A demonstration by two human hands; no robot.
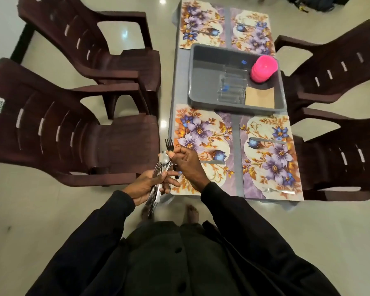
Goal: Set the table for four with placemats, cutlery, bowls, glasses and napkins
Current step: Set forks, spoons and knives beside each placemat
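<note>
While the left hand (144, 186) curls its fingers round a bundle of steel cutlery (158, 175) at lower centre, the right hand (187, 165) pinches a steel fork (169, 144), tines up, beside the near-left floral placemat (203, 133) on the grey desk (236, 129). Grey plastic tub (193, 82), centre: pink bowls (264, 68).
</note>
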